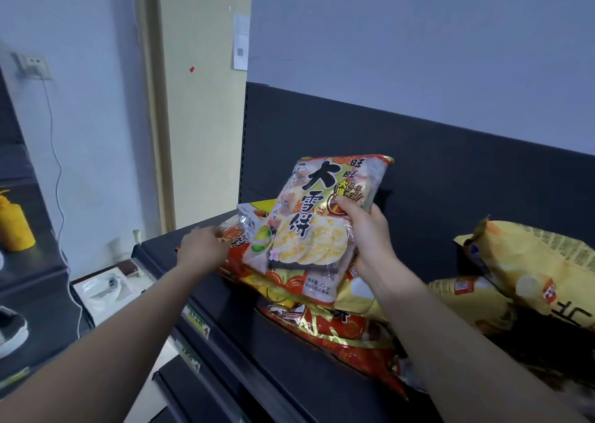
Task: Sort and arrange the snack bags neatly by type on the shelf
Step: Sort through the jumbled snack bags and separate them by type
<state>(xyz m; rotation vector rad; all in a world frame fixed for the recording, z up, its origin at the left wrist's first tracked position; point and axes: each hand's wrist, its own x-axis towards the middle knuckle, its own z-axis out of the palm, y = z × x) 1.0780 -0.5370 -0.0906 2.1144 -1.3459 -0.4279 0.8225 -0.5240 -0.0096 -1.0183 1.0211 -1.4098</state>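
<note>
Head view: R hand [370,232] grips the rice-cracker bag [322,216] by its right edge, upright over the pile on the shelf [206,294]. L hand [203,245] is at the red bag [231,261] — blurred, can't tell its grip. Yellow bags [531,261] lie to the right.

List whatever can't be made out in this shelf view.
Head view:
- Left hand: fingers motion-blurred; grip on the red bag unclear.
- Red bag's print: covered by the rice cracker bag the right hand holds.
- Yellow bags: cut off by right edge.
- Price labels: too small.
</note>
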